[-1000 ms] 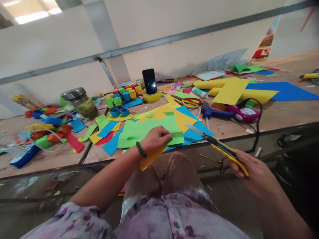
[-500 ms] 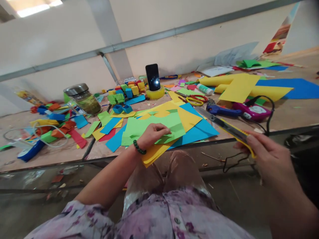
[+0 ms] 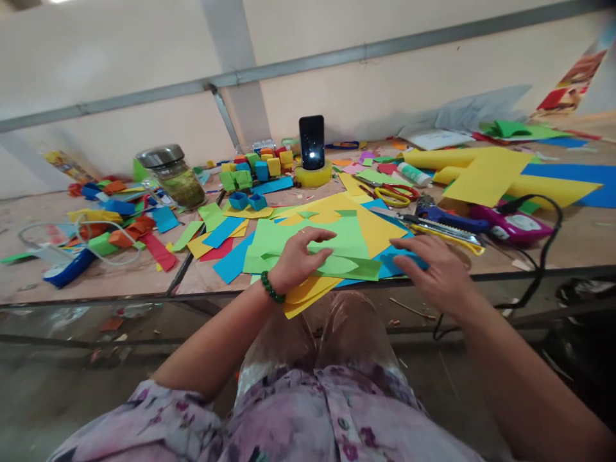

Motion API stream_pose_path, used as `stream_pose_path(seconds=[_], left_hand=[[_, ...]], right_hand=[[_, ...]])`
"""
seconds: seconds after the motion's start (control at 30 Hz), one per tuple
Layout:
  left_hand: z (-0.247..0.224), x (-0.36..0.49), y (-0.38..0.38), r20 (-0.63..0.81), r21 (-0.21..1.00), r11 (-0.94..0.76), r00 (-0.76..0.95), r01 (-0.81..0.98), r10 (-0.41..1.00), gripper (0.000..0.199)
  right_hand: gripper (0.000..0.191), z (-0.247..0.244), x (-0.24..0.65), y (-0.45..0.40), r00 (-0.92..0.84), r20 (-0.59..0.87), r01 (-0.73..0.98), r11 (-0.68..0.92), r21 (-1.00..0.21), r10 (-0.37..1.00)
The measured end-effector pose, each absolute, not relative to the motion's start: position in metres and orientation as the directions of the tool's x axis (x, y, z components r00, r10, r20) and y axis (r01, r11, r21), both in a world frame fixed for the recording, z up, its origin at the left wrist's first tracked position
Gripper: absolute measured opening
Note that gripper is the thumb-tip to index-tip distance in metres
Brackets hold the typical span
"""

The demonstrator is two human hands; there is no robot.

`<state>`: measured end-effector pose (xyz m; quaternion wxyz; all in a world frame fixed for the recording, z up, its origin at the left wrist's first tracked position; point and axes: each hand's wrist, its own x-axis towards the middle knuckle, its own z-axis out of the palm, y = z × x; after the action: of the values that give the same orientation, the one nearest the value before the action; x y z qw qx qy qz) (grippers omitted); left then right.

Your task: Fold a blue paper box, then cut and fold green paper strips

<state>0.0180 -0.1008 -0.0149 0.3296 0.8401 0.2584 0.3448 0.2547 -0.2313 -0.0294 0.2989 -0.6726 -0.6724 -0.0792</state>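
Seemingly a craft workshop; long worktable [image 3: 139, 285], coloured paper scraps [image 3: 158, 250], scissors [image 3: 382, 190], utility knife [image 3: 445, 232]

- Wall [image 3: 144, 51] bright, blown-out patch clipped at top left
- White glare spot on phone [image 3: 310, 135] screen
- Green paper [image 3: 267, 236] decently lit, shadows soft
- Floor [image 3: 455, 378] under bench dim, right edge near black
- Fine detail smeared overall
- Wide-angle stretch toward edges

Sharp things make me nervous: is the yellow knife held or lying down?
Lying down: the yellow knife rests on the table, just beyond the right hand, which is open and not gripping it.
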Motion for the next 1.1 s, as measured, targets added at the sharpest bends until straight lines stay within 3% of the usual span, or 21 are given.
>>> stream_pose_path(seconds=[0.1, 0.17, 0.23, 0.33, 0.43, 0.73, 1.1], left_hand=[[-0.015, -0.002, -0.116, 0.592, 0.547, -0.775, 0.508, 0.317, 0.625, 0.016], [-0.019, -0.014, -0.129, 0.622, 0.449, -0.828, 0.547, 0.337, 0.56, 0.018], [-0.025, -0.021, -0.139, 0.547, 0.35, -0.884, 0.699, 0.309, 0.461, 0.023], [-0.031, -0.024, -0.145, 0.326, 0.23, -0.918, 0.863, 0.323, 0.385, 0.041], [-0.032, -0.021, -0.146, 0.227, 0.184, -0.913, 0.888, 0.364, 0.4, 0.051], [-0.034, -0.015, -0.149, 0.224, 0.171, -0.935, 0.912, 0.312, 0.345, 0.048], [-0.026, 0.0, -0.159, 0.114, -0.042, -0.951, 0.947, 0.306, 0.3, 0.065]], right_hand=[[0.044, -0.03, 0.239, -0.222, 0.002, 0.419, 0.912, 0.17, -0.372, 0.908], [0.035, -0.032, 0.237, -0.216, -0.049, 0.383, 0.874, 0.225, -0.431, 0.923], [0.03, -0.034, 0.238, -0.211, -0.074, 0.361, 0.836, 0.255, -0.486, 0.93], [0.029, -0.034, 0.239, -0.207, -0.072, 0.316, 0.798, 0.245, -0.551, 0.946], [0.031, -0.031, 0.238, -0.205, -0.033, 0.259, 0.779, 0.187, -0.598, 0.965], [0.033, -0.027, 0.234, -0.202, 0.08, 0.08, 0.774, -0.011, -0.633, 0.994], [0.026, -0.035, 0.232, -0.205, 0.08, 0.167, 0.814, 0.032, -0.58, 0.983]])
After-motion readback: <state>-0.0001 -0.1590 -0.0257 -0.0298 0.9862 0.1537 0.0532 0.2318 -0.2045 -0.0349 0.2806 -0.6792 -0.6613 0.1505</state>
